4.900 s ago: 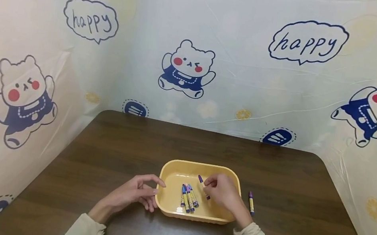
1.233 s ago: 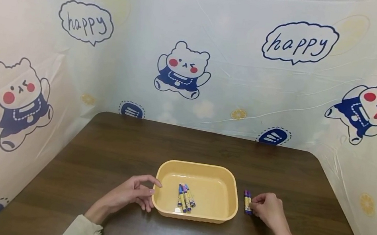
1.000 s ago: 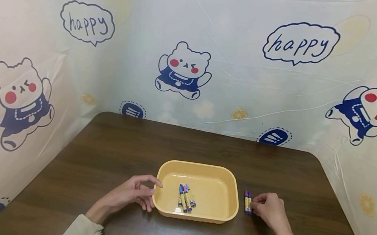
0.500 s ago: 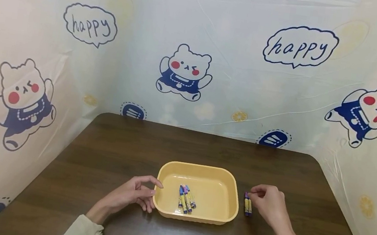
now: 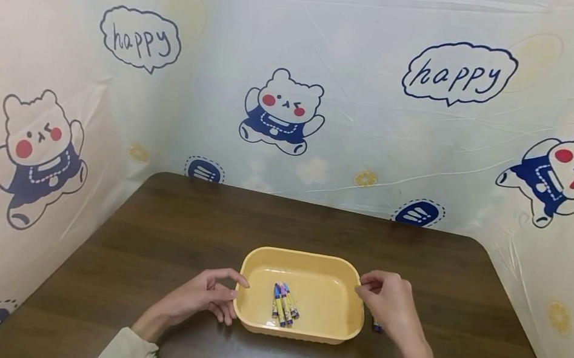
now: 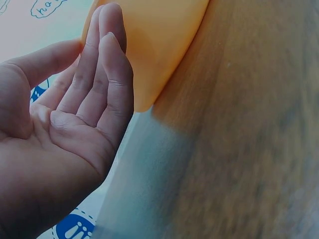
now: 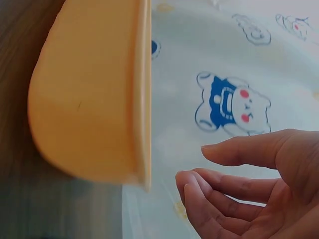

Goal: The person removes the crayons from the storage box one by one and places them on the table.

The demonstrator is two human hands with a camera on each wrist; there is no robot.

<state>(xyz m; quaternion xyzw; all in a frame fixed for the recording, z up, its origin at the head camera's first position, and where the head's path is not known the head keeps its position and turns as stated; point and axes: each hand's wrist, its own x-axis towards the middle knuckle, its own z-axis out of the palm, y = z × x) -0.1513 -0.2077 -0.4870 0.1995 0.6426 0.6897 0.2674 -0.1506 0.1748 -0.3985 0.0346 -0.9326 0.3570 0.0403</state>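
A yellow plastic tray (image 5: 327,301) stands on the table, several crayons (image 5: 284,305) bunched on its floor left of the middle. My left hand (image 5: 196,295) holds the tray's left end, index finger over the rim and thumb against it. In the left wrist view the other fingers lie along the tray's wall (image 6: 154,55). At the right end, my right hand (image 5: 391,307) hovers with fingertips overlapping the rim. The right wrist view shows a gap between its thumb and fingers (image 7: 249,189), nothing held. Crayons (image 5: 376,326) beside the tray are mostly hidden under that hand.
The dark wooden table (image 5: 194,215) extends behind and to both sides of the tray. A pale cloth backdrop (image 5: 354,133) printed with bears surrounds it on three sides.
My right hand brought a purple-tipped crayon out of the tray, laid it beside another on the right, let go, and moved back left to the tray's rim. My left hand stayed put.
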